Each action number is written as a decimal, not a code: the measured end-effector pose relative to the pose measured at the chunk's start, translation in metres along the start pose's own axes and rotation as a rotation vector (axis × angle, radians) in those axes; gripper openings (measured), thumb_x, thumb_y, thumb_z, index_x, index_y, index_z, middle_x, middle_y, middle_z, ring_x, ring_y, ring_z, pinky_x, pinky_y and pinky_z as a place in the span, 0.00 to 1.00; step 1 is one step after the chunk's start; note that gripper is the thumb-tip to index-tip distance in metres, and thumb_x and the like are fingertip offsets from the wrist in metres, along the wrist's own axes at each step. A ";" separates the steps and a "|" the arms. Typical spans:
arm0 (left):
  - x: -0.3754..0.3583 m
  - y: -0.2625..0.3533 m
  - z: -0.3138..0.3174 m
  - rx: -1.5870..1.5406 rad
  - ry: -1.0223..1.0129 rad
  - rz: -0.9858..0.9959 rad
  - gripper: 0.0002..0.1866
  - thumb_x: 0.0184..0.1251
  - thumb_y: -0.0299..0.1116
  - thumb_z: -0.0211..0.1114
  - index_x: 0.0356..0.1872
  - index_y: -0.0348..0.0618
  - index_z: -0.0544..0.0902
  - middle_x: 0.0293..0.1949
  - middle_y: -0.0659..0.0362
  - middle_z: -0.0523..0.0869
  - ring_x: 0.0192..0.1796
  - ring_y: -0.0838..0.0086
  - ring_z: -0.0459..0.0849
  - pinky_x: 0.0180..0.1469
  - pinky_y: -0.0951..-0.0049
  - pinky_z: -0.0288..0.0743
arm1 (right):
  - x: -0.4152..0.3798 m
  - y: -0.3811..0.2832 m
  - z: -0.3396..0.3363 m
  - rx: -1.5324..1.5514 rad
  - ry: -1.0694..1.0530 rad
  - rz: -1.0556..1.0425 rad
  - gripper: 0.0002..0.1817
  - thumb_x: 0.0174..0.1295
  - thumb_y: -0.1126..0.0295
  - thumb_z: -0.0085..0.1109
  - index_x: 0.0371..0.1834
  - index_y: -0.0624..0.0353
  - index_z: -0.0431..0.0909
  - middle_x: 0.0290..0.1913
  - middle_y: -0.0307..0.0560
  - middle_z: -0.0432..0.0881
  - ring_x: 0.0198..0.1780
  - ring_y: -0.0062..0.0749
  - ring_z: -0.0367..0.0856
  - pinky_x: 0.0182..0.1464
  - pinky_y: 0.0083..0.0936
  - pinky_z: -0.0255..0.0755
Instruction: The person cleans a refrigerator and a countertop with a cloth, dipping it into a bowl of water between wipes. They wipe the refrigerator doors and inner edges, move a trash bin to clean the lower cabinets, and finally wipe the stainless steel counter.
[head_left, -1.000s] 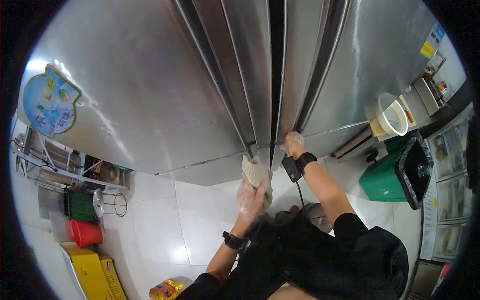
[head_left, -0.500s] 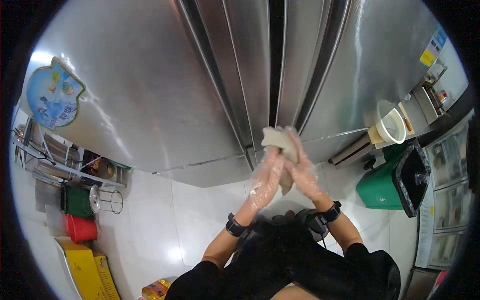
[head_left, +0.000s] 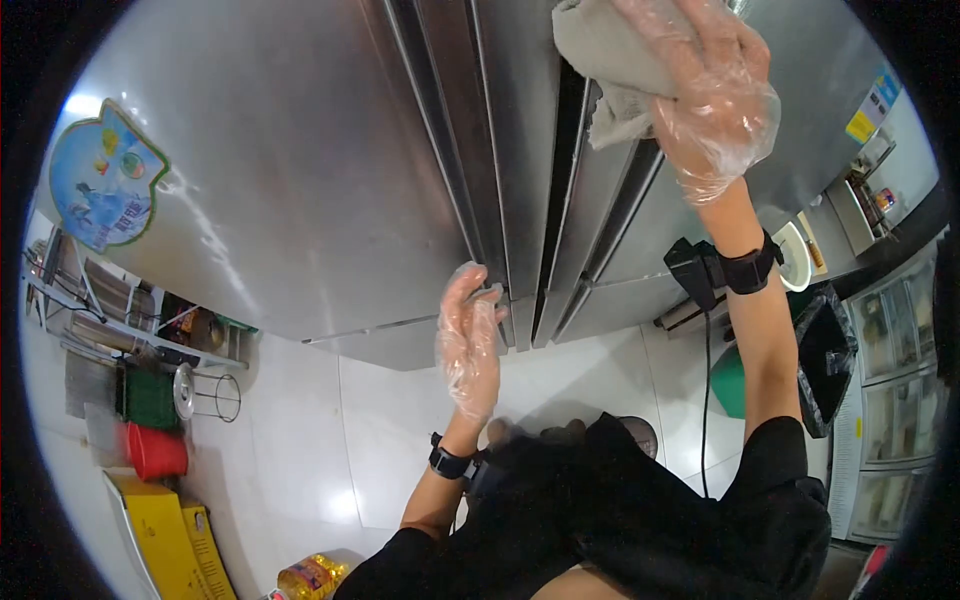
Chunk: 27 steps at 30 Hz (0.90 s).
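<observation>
My right hand [head_left: 712, 95], in a clear plastic glove, holds a pale grey cloth [head_left: 615, 50] against the upper part of the stainless steel fridge [head_left: 300, 160]. Its fingers lie over the cloth, beside the dark gap between the doors and near the right-hand door handle edge. Part of the cloth hangs below the fingers. Lower down, my left hand [head_left: 468, 340], gloved the same way, is in front of the bottom of the left door. Nothing is in it, and its fingers are loosely bent and apart.
A green bin [head_left: 730, 385] with a black liner stands at the right, below a white tub [head_left: 795, 255]. A red bucket [head_left: 157, 450], a yellow box [head_left: 165, 535] and a wire shelf [head_left: 130, 325] line the left. An oil bottle [head_left: 312, 577] is on the floor.
My hands were together around the cloth. The right hand has carried it up and to the right onto the fridge; the left has let go and moved left.
</observation>
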<state>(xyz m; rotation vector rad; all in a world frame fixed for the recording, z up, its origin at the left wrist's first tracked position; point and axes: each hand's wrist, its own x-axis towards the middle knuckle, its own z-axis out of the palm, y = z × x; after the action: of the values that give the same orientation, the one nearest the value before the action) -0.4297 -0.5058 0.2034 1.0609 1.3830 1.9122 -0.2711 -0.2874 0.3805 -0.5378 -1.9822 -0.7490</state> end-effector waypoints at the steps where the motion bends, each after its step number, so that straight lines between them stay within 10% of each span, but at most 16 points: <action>1: 0.001 -0.001 -0.003 0.029 0.026 -0.011 0.22 0.76 0.38 0.51 0.67 0.41 0.65 0.63 0.51 0.72 0.57 0.66 0.77 0.57 0.66 0.76 | -0.004 -0.003 0.005 -0.027 -0.064 -0.045 0.30 0.53 0.71 0.57 0.63 0.51 0.69 0.65 0.46 0.71 0.69 0.47 0.64 0.67 0.41 0.63; 5: 0.001 -0.012 -0.015 0.075 0.079 -0.064 0.22 0.76 0.37 0.51 0.67 0.41 0.65 0.61 0.51 0.73 0.57 0.66 0.77 0.56 0.66 0.76 | -0.037 -0.026 0.015 -0.021 -0.181 -0.141 0.28 0.58 0.66 0.53 0.65 0.48 0.66 0.66 0.47 0.69 0.70 0.47 0.62 0.65 0.43 0.66; 11: -0.003 -0.027 -0.021 0.059 0.110 -0.148 0.21 0.75 0.32 0.52 0.65 0.39 0.65 0.59 0.54 0.74 0.56 0.71 0.77 0.56 0.71 0.74 | -0.142 -0.078 0.059 0.036 -0.185 -0.298 0.20 0.50 0.69 0.56 0.49 0.55 0.80 0.59 0.36 0.74 0.49 0.36 0.67 0.35 0.26 0.71; 22: -0.034 -0.080 -0.037 0.227 0.058 -0.224 0.21 0.73 0.30 0.54 0.65 0.43 0.66 0.62 0.54 0.72 0.60 0.67 0.75 0.56 0.68 0.75 | -0.348 -0.140 0.152 0.342 -0.749 -0.126 0.16 0.54 0.64 0.58 0.48 0.43 0.77 0.48 0.36 0.76 0.49 0.37 0.73 0.45 0.33 0.71; 23: -0.035 -0.083 -0.037 0.308 0.000 -0.286 0.22 0.71 0.29 0.56 0.65 0.44 0.66 0.63 0.54 0.72 0.61 0.68 0.74 0.57 0.68 0.75 | -0.353 -0.146 0.156 0.614 -0.991 0.364 0.21 0.50 0.67 0.63 0.51 0.44 0.76 0.51 0.40 0.76 0.51 0.41 0.73 0.50 0.35 0.72; 27: -0.050 -0.091 -0.015 0.514 -0.182 -0.069 0.36 0.56 0.34 0.71 0.67 0.49 0.67 0.68 0.46 0.66 0.64 0.55 0.72 0.61 0.62 0.71 | -0.254 -0.146 0.071 0.678 -0.711 0.299 0.16 0.55 0.71 0.61 0.48 0.55 0.75 0.52 0.47 0.77 0.55 0.43 0.74 0.56 0.37 0.71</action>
<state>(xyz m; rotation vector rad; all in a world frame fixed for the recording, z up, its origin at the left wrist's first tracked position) -0.4168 -0.5243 0.1004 1.3599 1.8236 1.3973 -0.2837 -0.3612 0.0884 -0.7105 -2.5307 0.3718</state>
